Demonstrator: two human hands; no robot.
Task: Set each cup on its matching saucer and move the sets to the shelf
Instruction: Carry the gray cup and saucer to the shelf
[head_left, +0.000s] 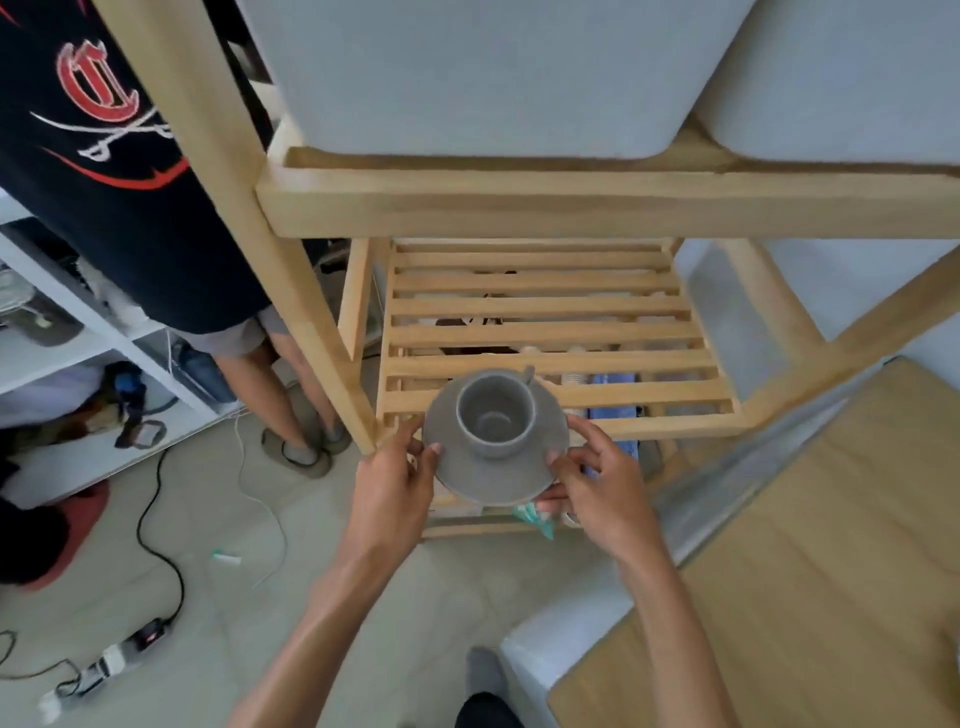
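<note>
A grey cup (496, 413) stands upright on a matching grey saucer (498, 475), its handle pointing away from me. My left hand (395, 486) pinches the saucer's left rim and my right hand (597, 486) pinches its right rim. The set hangs in the air just over the front edge of the slatted wooden shelf (540, 332), the middle level of a wooden rack. That slatted level carries nothing.
Two grey fabric bins (483, 78) fill the rack's upper level. Another person (130, 197) stands left of the rack beside its wooden post (260, 244). A wooden table (810, 571) lies at right. Cables and a power strip (130, 649) lie on the floor.
</note>
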